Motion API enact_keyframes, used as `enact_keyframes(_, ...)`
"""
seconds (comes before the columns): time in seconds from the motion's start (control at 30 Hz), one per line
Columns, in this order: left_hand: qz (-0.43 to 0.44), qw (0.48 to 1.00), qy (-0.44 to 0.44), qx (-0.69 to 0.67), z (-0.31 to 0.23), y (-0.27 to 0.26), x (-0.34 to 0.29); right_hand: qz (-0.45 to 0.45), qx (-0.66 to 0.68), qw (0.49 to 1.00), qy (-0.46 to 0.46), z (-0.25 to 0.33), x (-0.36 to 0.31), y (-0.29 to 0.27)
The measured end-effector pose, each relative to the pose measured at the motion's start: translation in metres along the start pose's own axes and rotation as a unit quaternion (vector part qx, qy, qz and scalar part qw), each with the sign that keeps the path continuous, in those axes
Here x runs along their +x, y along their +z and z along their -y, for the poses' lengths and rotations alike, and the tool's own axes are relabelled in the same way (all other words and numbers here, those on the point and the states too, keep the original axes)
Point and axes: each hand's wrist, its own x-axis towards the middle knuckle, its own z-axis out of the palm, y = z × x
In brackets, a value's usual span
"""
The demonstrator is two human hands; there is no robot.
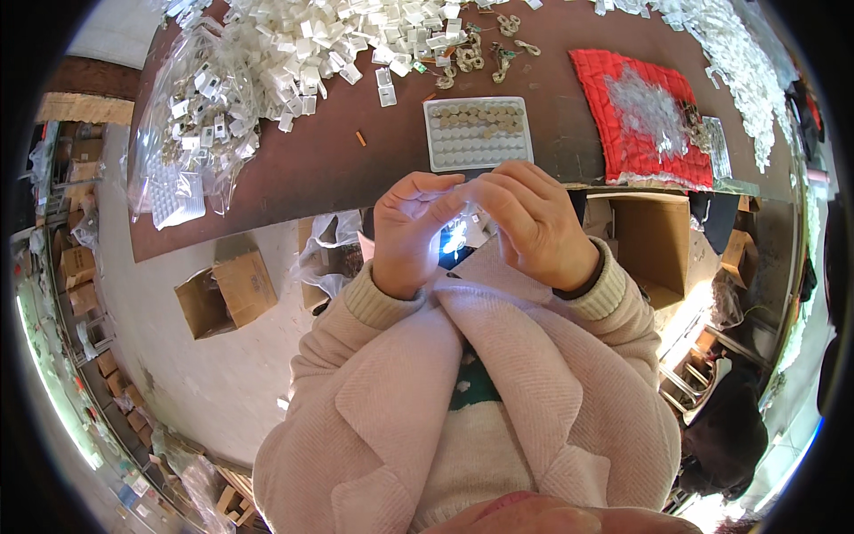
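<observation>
Held up in front of my chest, at the table's near edge, my left hand (407,233) and my right hand (541,224) come together at the fingertips. The fingers of both are bent and pinched; whatever they grip is too small or hidden to name. A bright white glow (454,238) shows below the fingers, between the palms; its source is unclear. Just beyond my hands lies a white plastic tray (436,153) with rows of round wells. Round, flat, coin-like pieces (480,116) fill its far rows, while the near rows of wells hold none.
White plastic cases (311,44) are heaped at the far left of the brown table (302,169), beside a clear bag (209,116) of similar parts. Coiled cords (471,55) lie behind the tray. Clear pieces rest on a red quilted cloth (605,116) at right. Cardboard boxes (249,289) stand below.
</observation>
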Motion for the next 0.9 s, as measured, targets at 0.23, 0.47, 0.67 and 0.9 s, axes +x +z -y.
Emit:
enact_keyframes(0.23, -0.019, 1.0, 0.02, -0.012, -0.004, -0.003, 0.001, -0.053, 0.061, 0.987, 0.141, 0.007, -0.001, 0.008)
enact_keyframes(0.47, -0.012, 0.999, 0.03, 0.007, -0.007, -0.012, 0.003, -0.028, 0.055, 0.989, 0.137, 0.006, 0.01, 0.015)
enact_keyframes(0.67, -0.085, 0.995, 0.044, -0.015, -0.031, -0.03, 0.005, 0.027, 0.133, 0.984, 0.115, -0.038, 0.058, 0.035)
enact_keyframes(0.9, -0.113, 0.991, -0.024, -0.071, -0.055, -0.053, 0.005, 0.15, -0.114, 0.979, -0.076, -0.113, 0.116, 0.098)
